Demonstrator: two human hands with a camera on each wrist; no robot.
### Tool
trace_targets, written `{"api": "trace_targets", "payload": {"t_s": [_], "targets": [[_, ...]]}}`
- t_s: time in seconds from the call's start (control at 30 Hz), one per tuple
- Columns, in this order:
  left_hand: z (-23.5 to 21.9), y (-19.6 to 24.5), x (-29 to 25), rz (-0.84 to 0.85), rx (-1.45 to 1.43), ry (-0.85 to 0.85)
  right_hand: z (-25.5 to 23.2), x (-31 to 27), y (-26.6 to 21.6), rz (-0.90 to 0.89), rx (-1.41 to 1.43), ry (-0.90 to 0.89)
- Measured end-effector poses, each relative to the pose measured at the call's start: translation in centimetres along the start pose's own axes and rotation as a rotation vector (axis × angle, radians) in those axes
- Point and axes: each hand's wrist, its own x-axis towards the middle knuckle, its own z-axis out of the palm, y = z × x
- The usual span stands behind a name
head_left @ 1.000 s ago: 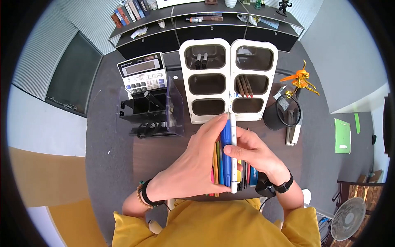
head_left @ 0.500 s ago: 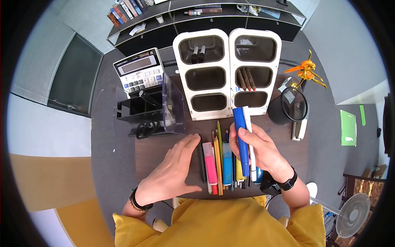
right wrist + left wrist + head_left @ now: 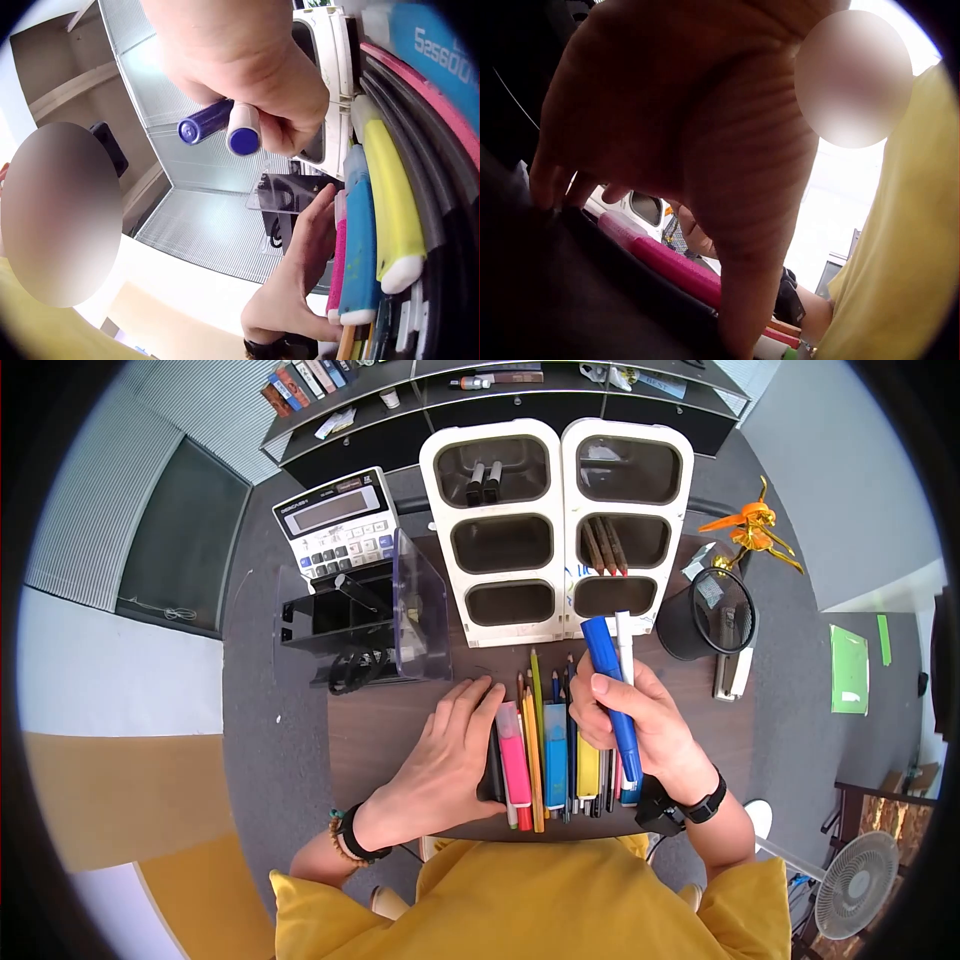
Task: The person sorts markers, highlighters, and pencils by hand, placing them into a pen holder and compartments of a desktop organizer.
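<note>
Since the earlier frame the left hand (image 3: 445,755) has slid right onto the black marker (image 3: 492,760), fingers flat and together. The right hand (image 3: 635,725) grips the blue marker (image 3: 610,685) and white pen (image 3: 625,645) above the row's right end, tips toward the far white organizer (image 3: 555,530).

Floor: I see dark grey carpet (image 3: 270,690) under a dark wood desk (image 3: 385,745) | Far side: low black shelf unit (image 3: 500,410) with books and small items | Walls: ribbed grey panels (image 3: 110,490), one dark panel (image 3: 175,550) to the left | Right: white fan (image 3: 850,885) | Light: bright, even daylight.
</note>
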Motion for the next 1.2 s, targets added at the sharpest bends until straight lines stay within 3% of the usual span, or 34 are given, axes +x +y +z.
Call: {"api": "trace_targets", "payload": {"t_s": [0.33,0.4,0.57,0.67,0.8,0.87,0.93,0.97,1.07,1.2], "targets": [[-3.3,1.9,-1.0,-0.05,-0.086,-0.004,0.8,0.1,0.1,0.001,0.069,0.054],[-4.2,2.8,-1.1,-0.038,-0.096,0.006,0.4,0.1,0.0,0.074,0.058,0.011],[-5.3,6.0,1.1,0.09,-0.242,0.133,0.6,0.2,0.5,0.095,-0.017,0.007],[-3.8,6.1,3.7,0.211,-0.243,0.229,1.3,-0.2,0.5,0.118,0.004,0.108],[-2.4,5.2,5.9,0.172,-0.22,0.236,-0.1,0.1,0.1,0.058,0.127,-0.055],[-2.0,4.8,6.3,0.17,-0.218,0.223,-0.1,0.0,0.1,0.072,0.15,-0.003],[-1.8,4.5,6.3,0.137,-0.305,0.154,-0.6,0.1,0.5,0.042,0.15,-0.094],[-1.9,4.4,6.1,0.134,-0.304,0.151,0.2,-0.1,0.4,0.065,0.124,-0.001],[-2.7,3.8,4.4,0.123,-0.174,0.193,-0.1,0.0,0.5,0.049,0.124,-0.041],[-2.5,3.0,1.2,0.047,-0.129,0.105,-0.3,0.1,0.4,-0.003,0.124,0.015]]}}
